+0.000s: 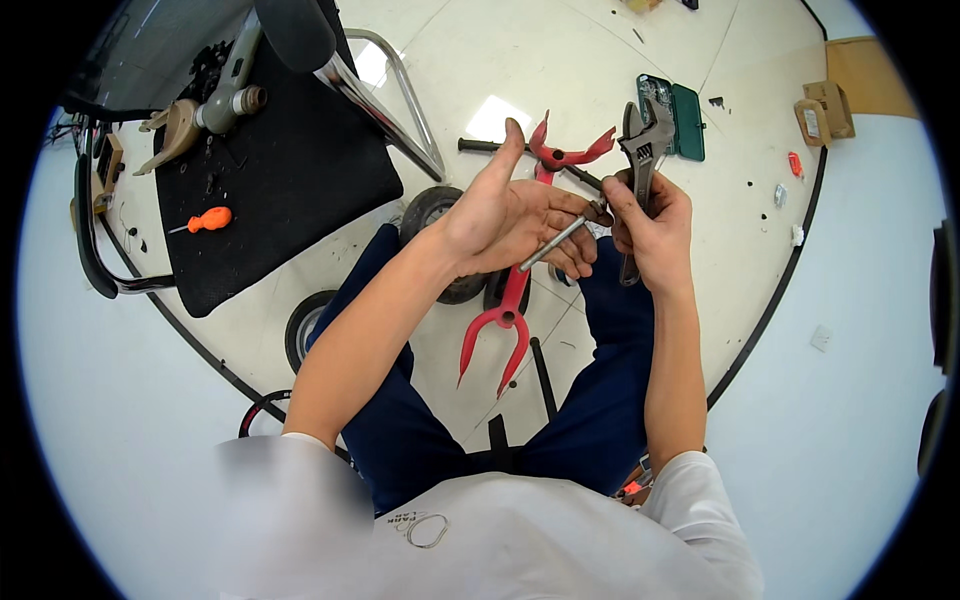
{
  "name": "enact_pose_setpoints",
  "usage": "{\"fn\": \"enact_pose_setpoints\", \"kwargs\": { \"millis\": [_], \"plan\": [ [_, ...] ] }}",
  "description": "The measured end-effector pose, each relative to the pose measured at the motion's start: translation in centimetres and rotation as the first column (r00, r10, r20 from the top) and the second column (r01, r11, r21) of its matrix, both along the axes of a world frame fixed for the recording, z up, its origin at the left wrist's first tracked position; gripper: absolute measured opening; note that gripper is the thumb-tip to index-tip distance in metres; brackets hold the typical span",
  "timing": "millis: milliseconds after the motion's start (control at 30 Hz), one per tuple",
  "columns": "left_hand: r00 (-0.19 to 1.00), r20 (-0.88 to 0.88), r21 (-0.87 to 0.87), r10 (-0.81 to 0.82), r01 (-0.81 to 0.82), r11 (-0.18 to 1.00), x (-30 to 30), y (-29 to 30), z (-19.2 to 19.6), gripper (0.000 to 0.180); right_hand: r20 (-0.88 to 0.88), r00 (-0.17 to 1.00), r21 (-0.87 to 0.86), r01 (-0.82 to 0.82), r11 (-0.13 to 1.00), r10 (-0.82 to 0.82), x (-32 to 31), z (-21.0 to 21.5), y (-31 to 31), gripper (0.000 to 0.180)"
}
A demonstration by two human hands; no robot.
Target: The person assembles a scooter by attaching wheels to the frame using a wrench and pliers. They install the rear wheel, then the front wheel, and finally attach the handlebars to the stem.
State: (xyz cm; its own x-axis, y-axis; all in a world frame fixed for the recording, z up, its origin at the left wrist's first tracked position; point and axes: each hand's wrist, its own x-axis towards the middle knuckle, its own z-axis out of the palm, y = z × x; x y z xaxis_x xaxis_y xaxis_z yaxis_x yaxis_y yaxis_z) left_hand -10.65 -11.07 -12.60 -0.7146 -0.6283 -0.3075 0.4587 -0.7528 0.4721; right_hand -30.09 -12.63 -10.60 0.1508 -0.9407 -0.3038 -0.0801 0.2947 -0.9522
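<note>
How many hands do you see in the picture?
2. The left hand, near the middle, is open with a metal bolt across it; the right hand, just right of it, grips an adjustable wrench.

Open floor (730, 240) stretches right of the right hand (656, 228), with a green case (687, 122) ahead. Beneath the left hand (512, 222), a red forked frame (514, 288) obstructs the way down; a black chair (285, 185) blocks the left side.

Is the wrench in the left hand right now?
No: the wrench is in the right hand, while the left hand is open, with a metal bolt across its fingers.
</note>
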Motion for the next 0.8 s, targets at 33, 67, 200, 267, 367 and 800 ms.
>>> {"fn": "enact_pose_setpoints", "kwargs": {
  "millis": [33, 67, 200, 267, 367, 800],
  "plan": [
    [0.999, 0.005, -0.028, -0.031, 0.031, 0.999, 0.2, -0.1, -0.3, 0.122, 0.013, 1.000, 0.004, 0.000, 1.000, 0.000, 0.0, 0.0, -0.1, 0.019],
    [0.998, 0.011, -0.057, -0.063, 0.063, 0.996, 0.5, -0.2, -0.7, 0.115, -0.020, 1.000, 0.018, -0.007, 1.000, 0.007, 0.2, 0.2, -0.1, 0.019],
    [0.761, 0.514, -0.675, 0.396, 0.075, 0.734, -2.2, 1.5, -3.2, 0.074, -0.057, 0.998, -0.076, -0.029, 0.997, 0.024, 1.3, -0.4, 0.1, 0.020],
    [0.580, 0.686, -0.658, 0.439, 0.238, 0.714, -2.5, 1.8, -0.7, 0.039, -0.158, 0.986, -0.148, -0.080, 0.986, 0.056, 0.7, -0.8, 0.1, 0.021],
    [0.530, 0.711, -0.656, 0.463, 0.261, 0.708, -2.7, 1.8, 0.4, 0.028, -0.292, 0.954, -0.233, -0.140, 0.962, 0.068, -0.6, -1.4, 0.4, 0.022],
    [0.633, 0.608, -0.703, 0.480, 0.148, 0.695, -1.4, 1.4, 1.7, 0.022, -0.670, 0.741, -0.380, -0.387, 0.840, 0.039, -2.4, -0.1, 2.0, 0.015]
  ]
}}
